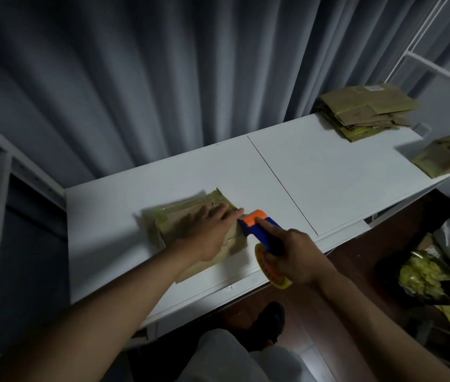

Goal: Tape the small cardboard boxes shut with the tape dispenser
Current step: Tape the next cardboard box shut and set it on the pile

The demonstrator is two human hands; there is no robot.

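Box (190,232): near the table's (328,172) front-left corner. Left hand (207,230): flat, fingers straight, pressing its top. Right hand (292,252): gripping dispenser (259,224), head at box's right edge. Risk: box sliding under the pull; tape skews.

Premises appearing to be a small home packing room or stockroom. White table (315,172) standing against full grey curtains (135,78); white metal shelving frames (422,59) flanking it; flattened cardboard boxes (367,111) lying stacked at the far end; bagged packaging (439,271) sitting on the floor.
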